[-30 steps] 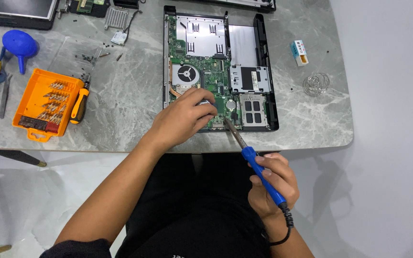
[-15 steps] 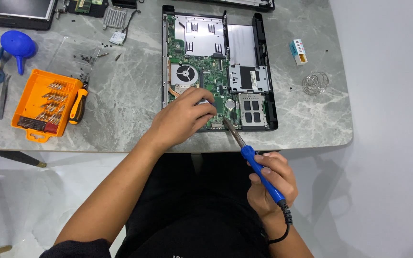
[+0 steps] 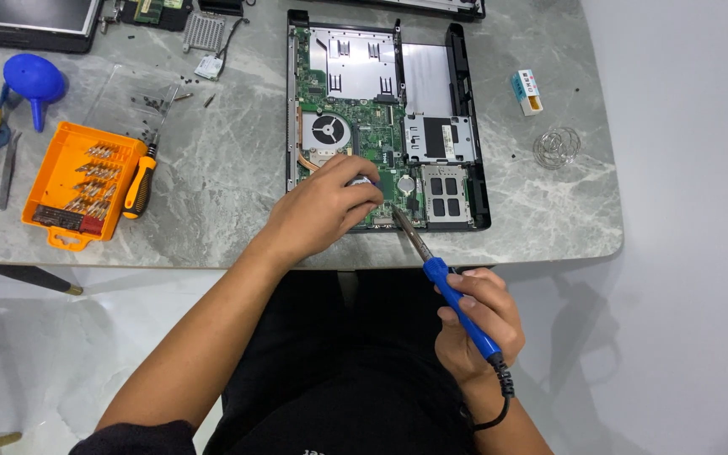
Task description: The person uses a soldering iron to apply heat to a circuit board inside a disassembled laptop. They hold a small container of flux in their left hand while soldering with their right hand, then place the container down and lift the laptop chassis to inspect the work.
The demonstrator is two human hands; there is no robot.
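Observation:
An opened laptop base (image 3: 465,126) lies on the grey marble table (image 3: 229,177), its green circuit board (image 3: 355,109) and round fan (image 3: 329,132) exposed. My left hand (image 3: 322,206) rests on the board's near edge, fingers curled around a small silvery part. My right hand (image 3: 475,324) grips a blue-handled soldering iron (image 3: 452,303) below the table edge. The iron's metal tip points up-left and meets the board right beside my left fingertips.
An orange bit tray (image 3: 73,190) and an orange-black screwdriver (image 3: 140,181) lie at the left. Farther left are a blue air blower (image 3: 34,80), tweezers (image 3: 6,173) and a blue cloth. Loose screws are scattered mid-table. A small box (image 3: 528,91) and a wire coil stand (image 3: 556,147) sit at the right.

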